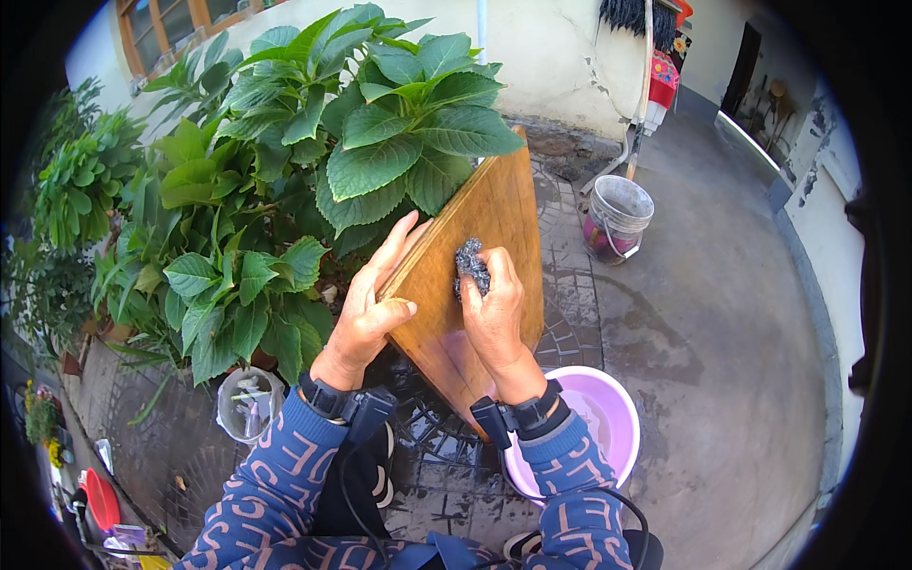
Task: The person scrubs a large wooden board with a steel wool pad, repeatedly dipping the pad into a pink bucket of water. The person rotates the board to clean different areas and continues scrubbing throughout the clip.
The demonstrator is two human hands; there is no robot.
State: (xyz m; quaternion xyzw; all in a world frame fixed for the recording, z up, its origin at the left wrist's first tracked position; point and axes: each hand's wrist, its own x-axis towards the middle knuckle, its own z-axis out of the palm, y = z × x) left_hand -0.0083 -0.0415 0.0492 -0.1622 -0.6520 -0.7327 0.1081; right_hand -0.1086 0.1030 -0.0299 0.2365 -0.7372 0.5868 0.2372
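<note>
A wooden board (499,214) stands tilted on its edge in front of me, its broad face turned to the right and partly wet. My left hand (367,306) grips its upper left edge, thumb on the face and fingers behind. Pinched in my right hand (499,313) is a grey metal scouring pad (470,268), pressed against the board's face. Below my right forearm sits a lilac plastic basin (627,434) holding some water. The board's lower corner reaches down near the basin's rim.
Large leafy potted plants (278,178) crowd the left side, close to the board. A paint-stained bucket (618,221) with a wire handle stands farther off at right. A small clear container (249,406) holding several items sits at lower left. The paving (442,491) is wet.
</note>
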